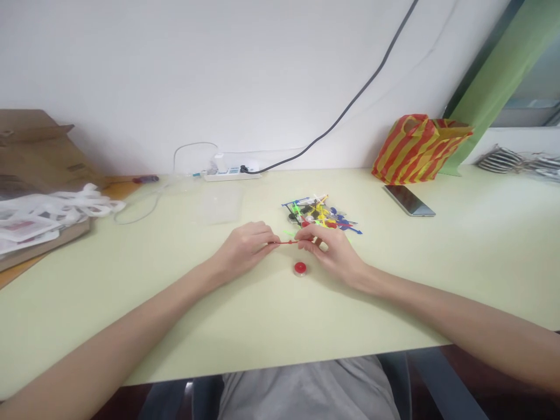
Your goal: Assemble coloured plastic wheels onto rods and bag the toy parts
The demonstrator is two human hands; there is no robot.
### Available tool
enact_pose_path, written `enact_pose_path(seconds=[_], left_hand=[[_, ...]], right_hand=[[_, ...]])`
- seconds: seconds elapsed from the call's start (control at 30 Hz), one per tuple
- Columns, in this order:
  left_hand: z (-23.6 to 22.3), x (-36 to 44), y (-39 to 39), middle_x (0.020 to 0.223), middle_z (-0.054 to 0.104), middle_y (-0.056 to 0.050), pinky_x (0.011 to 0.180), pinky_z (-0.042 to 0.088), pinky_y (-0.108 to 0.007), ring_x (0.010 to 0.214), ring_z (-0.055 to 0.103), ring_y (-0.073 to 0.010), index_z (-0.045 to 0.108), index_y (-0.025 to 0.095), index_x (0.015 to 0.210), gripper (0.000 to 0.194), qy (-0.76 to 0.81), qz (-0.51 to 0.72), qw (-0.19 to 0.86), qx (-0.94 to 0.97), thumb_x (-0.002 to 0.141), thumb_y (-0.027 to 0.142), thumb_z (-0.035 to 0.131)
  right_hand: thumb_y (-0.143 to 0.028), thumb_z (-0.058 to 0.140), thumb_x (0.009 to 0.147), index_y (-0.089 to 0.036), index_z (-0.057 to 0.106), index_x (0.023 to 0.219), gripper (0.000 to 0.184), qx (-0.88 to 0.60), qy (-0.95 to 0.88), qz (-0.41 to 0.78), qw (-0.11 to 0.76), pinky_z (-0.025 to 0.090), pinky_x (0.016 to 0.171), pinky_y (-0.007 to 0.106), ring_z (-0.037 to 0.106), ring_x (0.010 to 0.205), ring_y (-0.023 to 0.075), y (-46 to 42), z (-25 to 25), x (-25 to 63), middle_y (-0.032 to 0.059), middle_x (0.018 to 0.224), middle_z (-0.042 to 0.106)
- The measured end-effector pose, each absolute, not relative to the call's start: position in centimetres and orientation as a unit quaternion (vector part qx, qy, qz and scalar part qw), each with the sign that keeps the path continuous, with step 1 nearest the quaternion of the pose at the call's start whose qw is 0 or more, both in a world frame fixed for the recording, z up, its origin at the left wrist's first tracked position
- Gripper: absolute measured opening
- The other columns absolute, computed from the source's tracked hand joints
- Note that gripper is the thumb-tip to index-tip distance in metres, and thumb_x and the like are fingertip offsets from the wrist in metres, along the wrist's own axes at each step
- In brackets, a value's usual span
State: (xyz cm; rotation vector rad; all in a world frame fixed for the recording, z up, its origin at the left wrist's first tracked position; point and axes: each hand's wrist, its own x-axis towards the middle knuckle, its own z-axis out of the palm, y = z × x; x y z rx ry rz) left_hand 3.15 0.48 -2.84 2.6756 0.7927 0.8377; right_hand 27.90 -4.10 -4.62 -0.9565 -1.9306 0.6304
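Observation:
A thin red spinner arrow (289,242) is stretched level between my two hands, just above the table. The fingertips of my left hand (249,248) pinch its left end. My right hand (336,251) has thumb and fingers closed on the other end, which they partly hide. Below the arrow, a small round red spinner base (300,268) with a clear rim lies on the table. Right behind my right hand is a loose pile of coloured spinner parts (321,213) in blue, yellow, green, black, white and red.
A smartphone (409,200) lies to the right, in front of a red-and-yellow striped bag (420,151). Against the wall, a power strip (231,174) has a black cable (350,108) plugged in. White plastic bags (48,213) and a cardboard box (39,149) occupy the left.

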Motion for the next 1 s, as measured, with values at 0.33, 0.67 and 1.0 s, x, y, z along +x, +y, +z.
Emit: enact_pose_path(seconds=[0.33, 0.67, 1.0], left_hand=[[-2.6, -1.8, 5.3, 0.081, 0.071, -0.01, 0.069, 0.041, -0.036, 0.084, 0.061, -0.0278, 0.069, 0.022, 0.079, 0.029, 0.424, 0.162, -0.068, 0.888, 0.098, 0.022, 0.048], [-2.6, 0.1, 3.8, 0.097, 0.072, -0.018, 0.079, 0.048, -0.045, 0.101, 0.063, -0.0345, 0.074, 0.012, 0.096, 0.03, 0.455, -0.028, -0.215, 0.864, 0.093, 0.001, 0.046], [-2.2, -1.4, 4.2, 0.105, 0.072, -0.012, 0.076, 0.05, -0.04, 0.102, 0.066, -0.0285, 0.074, 0.018, 0.116, 0.04, 0.463, 0.098, -0.118, 0.873, 0.106, 0.025, 0.035]], right_hand=[[-0.016, 0.048, 0.1, -0.022, 0.062, 0.113, 0.02, -0.388, -0.786, 0.211, 0.433, 0.047, 0.064, 0.029, 0.064, 0.077, 0.0171, -4.5, -4.7, 28.0, 0.0041, 0.09, 0.068], [-0.009, 0.048, 0.097, -0.019, 0.064, 0.107, 0.021, -0.365, -0.811, 0.164, 0.427, 0.046, 0.066, 0.028, 0.062, 0.076, 0.016, -4.3, -5.2, 28.0, 0.0031, 0.087, 0.067], [-0.005, 0.049, 0.095, -0.02, 0.065, 0.106, 0.025, -0.365, -0.817, 0.155, 0.419, 0.045, 0.066, 0.026, 0.062, 0.076, 0.0153, -4.5, -5.1, 28.1, 0.0037, 0.091, 0.068]])
